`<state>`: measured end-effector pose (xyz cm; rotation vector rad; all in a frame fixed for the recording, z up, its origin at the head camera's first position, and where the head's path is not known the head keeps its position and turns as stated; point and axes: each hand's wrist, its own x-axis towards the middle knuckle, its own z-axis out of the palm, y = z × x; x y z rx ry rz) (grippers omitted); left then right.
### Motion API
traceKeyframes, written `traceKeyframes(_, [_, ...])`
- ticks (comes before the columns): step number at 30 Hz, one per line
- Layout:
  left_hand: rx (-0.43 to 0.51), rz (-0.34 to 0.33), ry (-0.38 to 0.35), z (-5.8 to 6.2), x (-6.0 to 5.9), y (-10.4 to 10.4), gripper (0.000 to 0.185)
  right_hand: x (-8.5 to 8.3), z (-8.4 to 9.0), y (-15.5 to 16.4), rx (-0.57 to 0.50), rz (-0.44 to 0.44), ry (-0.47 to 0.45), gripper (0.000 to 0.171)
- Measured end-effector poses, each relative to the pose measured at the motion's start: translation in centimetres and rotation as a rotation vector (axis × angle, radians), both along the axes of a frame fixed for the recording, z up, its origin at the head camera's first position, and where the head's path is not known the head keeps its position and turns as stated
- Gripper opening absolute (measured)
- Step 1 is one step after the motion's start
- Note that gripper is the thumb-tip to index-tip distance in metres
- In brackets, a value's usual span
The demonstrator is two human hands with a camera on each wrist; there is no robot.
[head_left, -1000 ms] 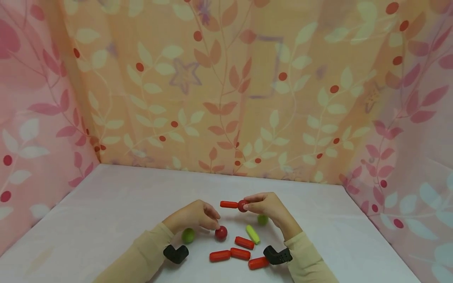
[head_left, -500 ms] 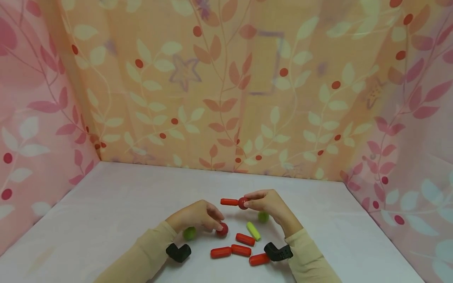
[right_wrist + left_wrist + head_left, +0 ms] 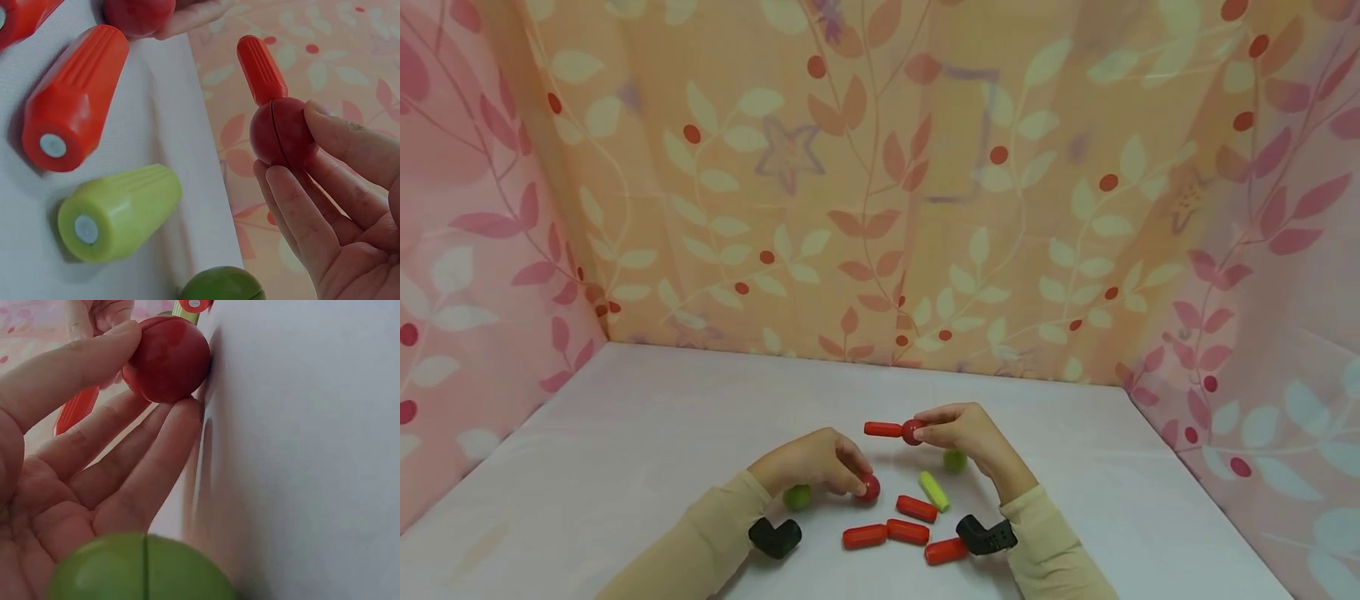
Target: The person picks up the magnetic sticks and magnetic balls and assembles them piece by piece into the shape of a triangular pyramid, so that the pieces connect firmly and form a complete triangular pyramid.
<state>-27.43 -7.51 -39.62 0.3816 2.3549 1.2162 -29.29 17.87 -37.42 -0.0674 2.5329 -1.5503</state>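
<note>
Two hands work over the table (image 3: 625,433). The left hand (image 3: 808,462) pinches a red ball (image 3: 869,487) between thumb and fingertips, the ball resting on the table; a green ball (image 3: 797,497) lies just beside that hand, under the palm side. The right hand (image 3: 966,433) is raised a little and grips a second red ball (image 3: 913,432) with curled fingers; a red rod (image 3: 883,429) sticks out level from that ball toward the left, seemingly joined to it. Below it lie a green rod (image 3: 934,491), another green ball (image 3: 954,461) partly hidden by the hand, and four loose red rods (image 3: 916,508) between the wrists. Each wrist carries a black camera (image 3: 775,537).
</note>
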Motion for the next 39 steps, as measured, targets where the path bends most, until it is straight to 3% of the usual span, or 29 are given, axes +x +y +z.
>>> traceKeyframes(4, [0.000,0.022,0.004,0.1,-0.3,-0.4,0.014,-0.1,0.1,0.0,0.007,-0.007,-0.001,0.026])
traceKeyframes(10, [0.149,0.127,-0.071,0.5,-0.8,-1.4,0.020,0.1,-0.1,0.0,0.004,-0.019,-0.013,0.026])
traceKeyframes(16, [0.129,0.242,-0.004,1.4,-1.1,-2.0,0.021,0.1,0.0,-0.1,0.005,-0.017,-0.009,0.024])
traceKeyframes(26, [0.140,0.270,0.055,1.7,-1.7,-2.9,0.021,-0.1,-0.2,-0.2,-0.004,-0.009,-0.008,0.025])
traceKeyframes(33, [0.154,0.307,0.038,1.3,-1.8,-3.6,0.024,-0.1,-0.5,-0.5,-0.017,0.013,-0.006,0.028])
traceKeyframes(39, [0.190,0.274,0.043,1.5,-1.9,-3.4,0.027,0.0,-0.4,-0.4,-0.006,0.001,-0.002,0.025])
